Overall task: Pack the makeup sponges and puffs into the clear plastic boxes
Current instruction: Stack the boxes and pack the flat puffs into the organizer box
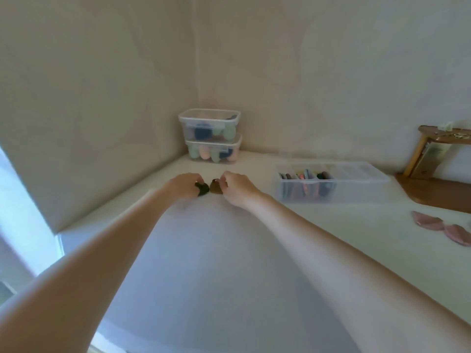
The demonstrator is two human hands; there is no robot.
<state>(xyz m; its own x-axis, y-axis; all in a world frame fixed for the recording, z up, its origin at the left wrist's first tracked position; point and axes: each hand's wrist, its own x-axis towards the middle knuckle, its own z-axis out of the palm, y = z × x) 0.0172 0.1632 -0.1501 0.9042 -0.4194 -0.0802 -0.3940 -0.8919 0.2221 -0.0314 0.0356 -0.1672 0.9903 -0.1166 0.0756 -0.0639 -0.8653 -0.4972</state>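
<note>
A white worktop (pixel 229 250) fills a corner between two pale walls, its far and left edges meeting those walls and its middle and near stretch lying bare between a person's two outstretched forearms. To the right, the white surface gives way to a curved brown wooden surface (pixel 433 197), where a small wooden stand (pixel 430 149) rises at the frame's edge.

Three clear boxes are in view. One long, shallow tray (pixel 356 184) sits right of centre, its left half stocked with upright flat puffs, its right half showing only clear compartments. Two lidded boxes (pixel 211 136) stand stacked in the far corner, touching the walls or very near them; each holds pale green, peach and dark sponges, too blurred to count.

Two pinkish flat puffs (pixel 443 225) lie loose near the right edge, touching one another, well apart from the tray.

Two hands meet at the worktop's middle, in front of the stacked boxes. The left hand (pixel 183 186) is curled round a dark green sponge (pixel 202 189), pinching it against the surface. The right hand (pixel 235 186) pinches a brown sponge (pixel 215 187) by its top, fingers bent. The two sponges sit just beside each other, nearly touching, with open white surface all round them and towards the tray.
</note>
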